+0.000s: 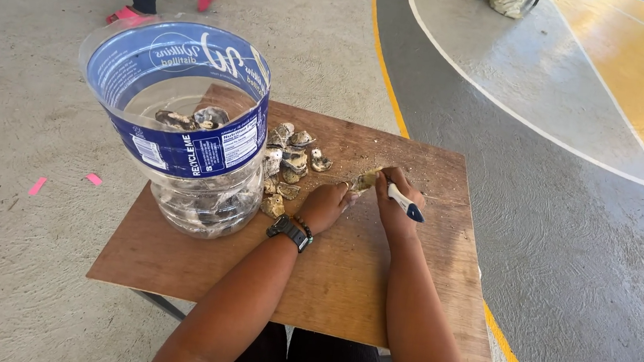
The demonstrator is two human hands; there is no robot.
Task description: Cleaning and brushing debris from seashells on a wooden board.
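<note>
The oyster shell (366,180) lies on the wooden board (345,282), right of its middle, pinched in the left hand (325,206). The right hand (397,202) is clamped on a blue-and-white handled knife (406,203) touching the shell. A shell pile (288,167) and a cut plastic jug (188,124) stand left.
</note>
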